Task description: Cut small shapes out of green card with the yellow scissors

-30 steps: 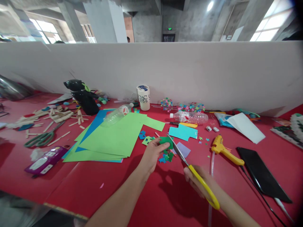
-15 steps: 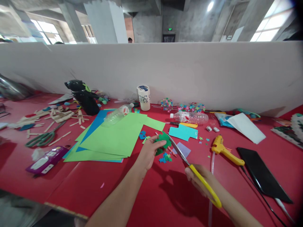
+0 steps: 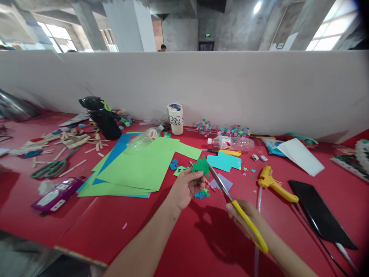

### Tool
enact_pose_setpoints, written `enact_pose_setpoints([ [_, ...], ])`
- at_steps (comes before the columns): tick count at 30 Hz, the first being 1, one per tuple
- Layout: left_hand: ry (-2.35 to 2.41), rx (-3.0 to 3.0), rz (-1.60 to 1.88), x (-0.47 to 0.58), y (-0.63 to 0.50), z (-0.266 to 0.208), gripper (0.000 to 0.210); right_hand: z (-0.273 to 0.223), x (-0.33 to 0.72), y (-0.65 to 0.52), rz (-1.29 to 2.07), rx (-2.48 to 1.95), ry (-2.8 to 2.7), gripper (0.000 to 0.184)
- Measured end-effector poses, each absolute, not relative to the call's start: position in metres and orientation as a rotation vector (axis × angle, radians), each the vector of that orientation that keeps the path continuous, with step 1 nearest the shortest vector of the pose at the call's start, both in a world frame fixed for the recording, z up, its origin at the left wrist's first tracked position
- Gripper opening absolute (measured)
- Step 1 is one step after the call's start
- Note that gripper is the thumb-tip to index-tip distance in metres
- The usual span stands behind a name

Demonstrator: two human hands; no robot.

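A dark green piece of paper [image 3: 201, 166] with a notched, cut edge is pinched between the thumb and fingers of my left hand [image 3: 188, 186]. My right hand [image 3: 243, 216] grips the yellow handles of a pair of scissors [image 3: 220, 182]. The blades point up and left, with their tips at the paper's right edge; whether they touch it I cannot tell. Small blue and green paper stars [image 3: 202, 194] lie on the table just below the paper. A purple paper square [image 3: 222, 182] lies under the blades.
Light green sheets [image 3: 138, 165] are stacked at left. Behind my hands are turquoise paper [image 3: 223, 161], a plastic bottle [image 3: 235, 143] and a white cup [image 3: 175, 119]. At right lie a yellow glue gun [image 3: 276, 185] and a black tablet [image 3: 321, 215]. Green-handled scissors [image 3: 52, 168] lie far left.
My left hand has turned the green paper, so its jagged outline faces differently and more fingers show beneath it. The scissors have barely moved.
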State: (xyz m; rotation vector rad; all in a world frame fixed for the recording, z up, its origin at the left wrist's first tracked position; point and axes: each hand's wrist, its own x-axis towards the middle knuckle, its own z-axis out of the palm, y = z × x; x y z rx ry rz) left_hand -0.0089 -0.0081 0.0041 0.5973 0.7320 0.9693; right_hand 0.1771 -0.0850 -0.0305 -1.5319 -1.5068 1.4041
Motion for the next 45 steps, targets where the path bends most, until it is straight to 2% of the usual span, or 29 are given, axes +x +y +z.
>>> enact_pose_setpoints([
  [7,0.404,0.603,1.068,-0.007,-0.016,0.014,0.031,-0.033,0.174,-0.087,1.368,-1.605,-1.343,0.049],
  [10,0.472,0.73,1.146,0.002,-0.022,0.014,0.034,-0.034,0.17,-0.089,1.338,-1.615,-1.328,0.051],
  [14,0.638,0.858,1.233,0.008,-0.027,0.011,0.024,-0.035,0.163,-0.093,1.332,-1.559,-1.385,0.05],
  [20,0.623,1.076,1.281,0.007,-0.03,0.008,0.043,-0.036,0.159,-0.096,1.346,-1.536,-1.344,0.05],
  [26,0.914,1.034,1.318,0.009,-0.024,0.007,0.018,-0.037,0.16,-0.095,1.371,-1.532,-1.46,0.048],
  [45,0.857,0.89,1.308,0.001,-0.014,0.005,0.016,-0.031,0.161,-0.097,1.503,-1.501,-1.426,0.051],
])
